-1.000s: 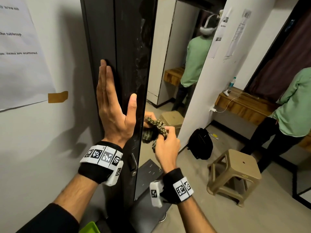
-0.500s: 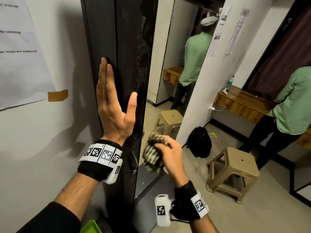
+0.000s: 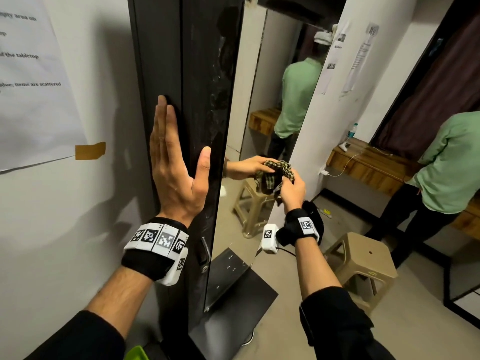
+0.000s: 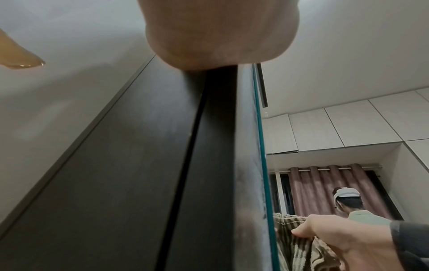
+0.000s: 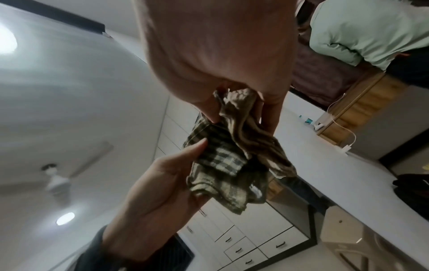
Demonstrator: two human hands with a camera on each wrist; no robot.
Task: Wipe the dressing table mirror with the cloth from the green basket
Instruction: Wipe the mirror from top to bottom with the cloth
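Observation:
The tall mirror [image 3: 262, 105] stands in a dark cabinet frame [image 3: 200, 74]. My left hand [image 3: 176, 157] lies flat and open against the frame's side panel [image 4: 139, 165], thumb near the glass edge. My right hand [image 3: 289, 184] grips a bunched green-and-beige checked cloth [image 3: 276, 174] and holds it against the glass at mid height. In the right wrist view the fingers [image 5: 269, 113] pinch the cloth [image 5: 232, 150], and the hand's reflection meets it from below. The cloth [image 4: 299, 253] also shows past the glass edge in the left wrist view. A corner of the green basket [image 3: 135, 353] shows at the bottom.
A beige plastic stool [image 3: 361, 258] and a black backpack [image 3: 315, 216] sit on the floor to the right. A person in a green shirt [image 3: 452, 162] stands at a wooden shelf [image 3: 363, 162]. A taped paper [image 3: 33, 87] hangs on the left wall.
My right hand dipped lower on the glass with the cloth, then came up and to the right. The left hand has stayed flat on the frame.

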